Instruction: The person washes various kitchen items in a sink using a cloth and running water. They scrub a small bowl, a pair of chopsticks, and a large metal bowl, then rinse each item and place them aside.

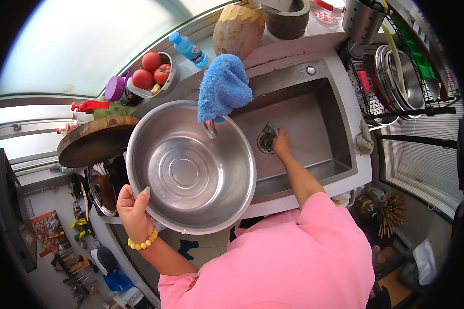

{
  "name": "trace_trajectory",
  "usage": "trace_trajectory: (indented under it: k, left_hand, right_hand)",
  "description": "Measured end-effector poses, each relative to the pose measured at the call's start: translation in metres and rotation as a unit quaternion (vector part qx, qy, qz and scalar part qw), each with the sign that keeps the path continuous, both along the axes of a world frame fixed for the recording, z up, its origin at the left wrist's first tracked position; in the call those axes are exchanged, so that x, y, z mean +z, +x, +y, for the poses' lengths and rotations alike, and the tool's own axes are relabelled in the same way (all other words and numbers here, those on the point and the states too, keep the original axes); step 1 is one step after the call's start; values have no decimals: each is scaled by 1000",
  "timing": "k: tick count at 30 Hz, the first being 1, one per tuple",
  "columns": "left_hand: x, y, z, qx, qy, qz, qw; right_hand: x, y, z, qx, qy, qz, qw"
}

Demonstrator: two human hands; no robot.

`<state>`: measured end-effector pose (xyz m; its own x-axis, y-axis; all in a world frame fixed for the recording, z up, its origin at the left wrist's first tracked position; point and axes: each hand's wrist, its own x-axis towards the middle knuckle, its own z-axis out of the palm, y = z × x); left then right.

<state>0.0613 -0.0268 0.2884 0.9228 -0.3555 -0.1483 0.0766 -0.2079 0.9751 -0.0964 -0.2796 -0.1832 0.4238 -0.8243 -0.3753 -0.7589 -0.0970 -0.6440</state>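
Observation:
A large round stainless steel basin [219, 193] is tilted over the left part of the sink, with nothing inside it. My left hand [135, 206] grips its near-left rim, thumb over the edge. In the metal sink [314, 129], my right hand [282, 143] reaches down to the drain [264, 144]. Its fingers are closed on a small shiny grey piece [270, 129] at the drain's edge, whose kind is unclear. A blue fluffy cloth [224, 87] wraps the faucet, and the metal spout [210, 130] pokes out above the basin.
Along the window ledge stand a bowl of tomatoes [152, 62], a blue bottle [189, 50], a pale gourd-like vessel [238, 31] and a stone mortar [286, 19]. A round wooden board [95, 141] leans at left. The dish rack [366, 92] holds metal bowls at right.

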Motion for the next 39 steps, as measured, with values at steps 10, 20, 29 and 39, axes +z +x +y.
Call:
trace_trajectory:
  k: [10,20,29,39]
  left_hand:
    - [-3,-4,7,5,-5,16,1000]
    - [-5,-9,-1,17,3,15,1000]
    - [-9,-11,9,2,-12,21,1000]
    - [-15,-19,20,-16,-31,12,999]
  right_hand:
    - [40,-14,7,367,-202,148,896]
    - [-29,-1,36,461,-192,226,836]
    - [3,-10,22,427,-246,104,864]
    - [103,-55,7,307,-333,-99,886]
